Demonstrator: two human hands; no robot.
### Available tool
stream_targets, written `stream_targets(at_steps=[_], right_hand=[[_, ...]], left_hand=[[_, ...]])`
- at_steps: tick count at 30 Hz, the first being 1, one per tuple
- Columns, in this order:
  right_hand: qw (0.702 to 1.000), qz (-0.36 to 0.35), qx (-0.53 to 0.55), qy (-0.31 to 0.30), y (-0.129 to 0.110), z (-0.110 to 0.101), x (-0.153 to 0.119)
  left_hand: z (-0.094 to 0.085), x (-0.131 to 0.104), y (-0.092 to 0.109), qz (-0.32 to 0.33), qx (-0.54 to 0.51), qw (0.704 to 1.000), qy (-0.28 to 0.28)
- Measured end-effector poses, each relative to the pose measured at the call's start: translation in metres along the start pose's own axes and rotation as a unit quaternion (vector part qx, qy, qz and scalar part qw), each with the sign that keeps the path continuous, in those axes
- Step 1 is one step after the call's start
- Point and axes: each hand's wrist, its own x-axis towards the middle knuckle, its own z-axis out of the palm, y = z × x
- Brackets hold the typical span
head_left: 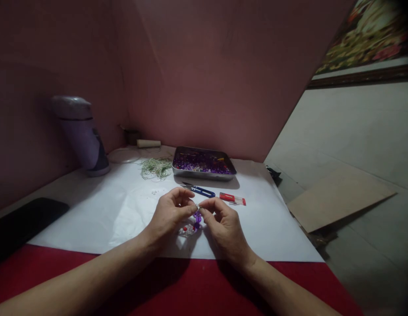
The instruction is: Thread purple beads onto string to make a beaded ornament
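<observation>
My left hand (171,213) and my right hand (225,224) meet over the white paper, each pinching the top end of a small beaded piece. Purple beads (197,218) hang just below the fingertips. Beside them, clear beads with red ones (186,230) rest low, partly behind my left thumb and fingers. Behind my hands lie blue thread snips (200,190), and to their right a red and clear needle packet (232,199). A metal tray (204,174) of purple beads stands farther back.
A tangle of pale green thread (156,168) lies left of the tray, near a light roll (148,143). A lilac tumbler (83,140) stands at the left, with a black object (32,224) nearer. A few tiny clear beads (154,192) lie on the paper (266,228).
</observation>
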Motion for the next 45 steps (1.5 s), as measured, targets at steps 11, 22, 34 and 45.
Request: stream_targets(at_steps=[11,22,34,45], right_hand=[[0.999,0.013,0.032,0.001,0.0007,0.0009,0.0016],[1.0,-0.006,-0.007,0.008,-0.0027,0.0002,0.0018],[0.981,-0.097,-0.168,0.008,0.0019,-0.0025,0.0011],[0.983,-0.072,-0.169,0.014,0.0007,-0.0021,0.003]], left_hand=[[0.0001,-0.0009,0.0004,-0.007,-0.009,1.0,-0.003],[0.0016,-0.0016,0.0018,-0.01,-0.015,1.0,-0.005],[0.0048,0.0007,0.0012,0.061,0.085,0.994,0.017],[0.0049,-0.0034,-0.0011,0.19,0.274,0.941,0.05]])
